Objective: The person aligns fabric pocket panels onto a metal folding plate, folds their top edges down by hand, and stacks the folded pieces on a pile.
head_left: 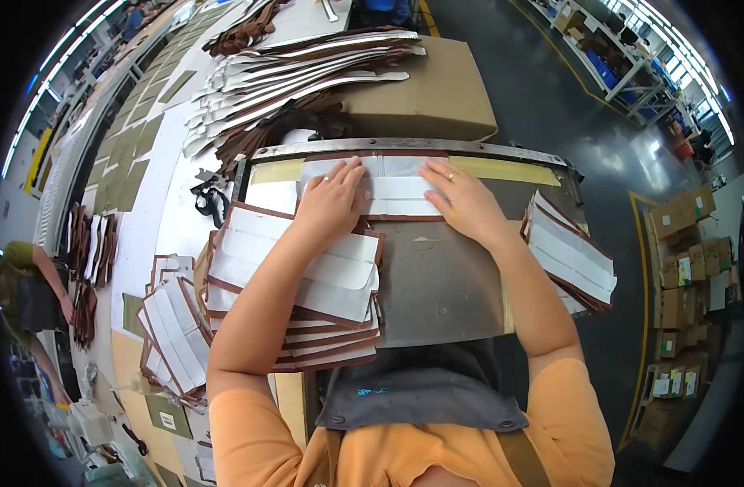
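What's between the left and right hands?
Head view: the middle of the white-faced, brown-edged panel lies between the left hand and right hand.

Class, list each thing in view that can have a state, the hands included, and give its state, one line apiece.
Left hand: open, resting on the panel
Right hand: open, fingers on the panel
Brown-edged panel: lying flat
Left panel stack: unevenly staggered
Right panel stack: slightly fanned
Long strips: heaped
Cardboard box: no opening showing

Bright indoor light, ceiling tubes point(40, 89), glare on floor point(611, 158), curved distortion towards black corners
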### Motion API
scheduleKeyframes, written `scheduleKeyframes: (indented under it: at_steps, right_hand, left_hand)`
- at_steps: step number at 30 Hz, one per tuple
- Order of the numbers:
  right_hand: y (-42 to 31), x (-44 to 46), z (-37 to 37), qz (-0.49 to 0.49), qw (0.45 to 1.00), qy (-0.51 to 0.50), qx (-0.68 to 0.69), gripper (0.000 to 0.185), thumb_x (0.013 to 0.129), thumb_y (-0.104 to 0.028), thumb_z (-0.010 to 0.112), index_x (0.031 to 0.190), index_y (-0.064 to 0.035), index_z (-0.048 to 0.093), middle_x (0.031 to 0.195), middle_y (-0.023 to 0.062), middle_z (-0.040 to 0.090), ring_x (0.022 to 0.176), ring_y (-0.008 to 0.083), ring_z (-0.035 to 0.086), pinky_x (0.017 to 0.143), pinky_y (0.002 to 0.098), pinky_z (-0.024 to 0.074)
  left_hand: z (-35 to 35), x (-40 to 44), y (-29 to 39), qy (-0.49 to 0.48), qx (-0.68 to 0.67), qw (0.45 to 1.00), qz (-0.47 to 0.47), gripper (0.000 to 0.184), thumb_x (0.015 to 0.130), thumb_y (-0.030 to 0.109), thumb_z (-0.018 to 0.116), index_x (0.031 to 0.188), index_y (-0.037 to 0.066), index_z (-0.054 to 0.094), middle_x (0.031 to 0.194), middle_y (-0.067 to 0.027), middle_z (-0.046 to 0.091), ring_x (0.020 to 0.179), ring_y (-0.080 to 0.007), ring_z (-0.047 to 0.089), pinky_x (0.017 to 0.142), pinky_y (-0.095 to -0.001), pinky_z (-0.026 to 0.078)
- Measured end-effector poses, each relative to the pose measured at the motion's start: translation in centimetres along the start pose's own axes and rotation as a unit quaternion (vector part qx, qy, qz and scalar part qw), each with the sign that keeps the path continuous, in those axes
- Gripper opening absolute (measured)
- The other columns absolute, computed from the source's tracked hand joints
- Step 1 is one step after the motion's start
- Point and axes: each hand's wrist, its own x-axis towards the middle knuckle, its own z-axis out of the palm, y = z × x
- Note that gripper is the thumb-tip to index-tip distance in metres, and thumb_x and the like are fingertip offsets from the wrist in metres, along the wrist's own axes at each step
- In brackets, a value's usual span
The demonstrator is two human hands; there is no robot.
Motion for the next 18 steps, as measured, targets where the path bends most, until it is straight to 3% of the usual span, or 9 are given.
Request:
scheduleKeyframes:
  at_steps: [4, 8, 11, 18]
  right_hand:
    - [1.0, -1.2, -0.9, 0.044, 0.998, -0.024, -0.047, 0.034, 0.091, -0.024, 0.051, 0.122, -0.0092, 0.054, 0.13, 0.0077, 0.051, 0.121, 0.0264, 0.045, 0.102, 0.0386, 0.0363]
    - [1.2, -1.1, -0.9, 0.042, 0.997, -0.026, -0.06, 0.034, 0.092, -0.022, 0.049, 0.123, -0.0088, 0.053, 0.131, 0.0082, 0.05, 0.121, 0.026, 0.045, 0.102, 0.0403, 0.0358]
    - [1.0, -0.9, -0.9, 0.045, 0.997, -0.028, -0.061, 0.033, 0.092, -0.021, 0.049, 0.122, -0.0082, 0.053, 0.13, 0.0091, 0.05, 0.12, 0.0264, 0.045, 0.103, 0.0404, 0.0354]
    - [0.0, -0.7, -1.4, 0.053, 0.996, -0.018, -0.07, 0.03, 0.088, -0.016, 0.055, 0.116, -0.0064, 0.055, 0.116, 0.0109, 0.055, 0.11, 0.0273, 0.051, 0.096, 0.0408, 0.0402]
  left_hand:
    - [-1.1, -0.1, 0.8, -0.065, 0.006, 0.998, -0.023, 0.042, 0.093, 0.035, 0.044, 0.131, 0.017, 0.046, 0.136, -0.0124, 0.042, 0.128, -0.0303, 0.037, 0.106, -0.0462, 0.024]
    - [-0.6, 0.1, 0.6, -0.048, 0.007, 0.999, -0.007, 0.044, 0.094, 0.036, 0.044, 0.132, 0.015, 0.046, 0.138, -0.0123, 0.041, 0.129, -0.0308, 0.036, 0.106, -0.0447, 0.025]
    - [0.5, 0.1, 0.4, 0.004, -0.003, 1.0, -0.005, 0.045, 0.093, 0.036, 0.045, 0.129, 0.01, 0.047, 0.134, -0.0141, 0.043, 0.126, -0.0337, 0.039, 0.104, -0.0436, 0.028]
    - [0.2, -0.2, 0.7, 0.011, -0.014, 1.0, 0.0, 0.043, 0.09, 0.032, 0.052, 0.123, 0.005, 0.049, 0.122, -0.0167, 0.048, 0.111, -0.0371, 0.046, 0.094, -0.0433, 0.038]
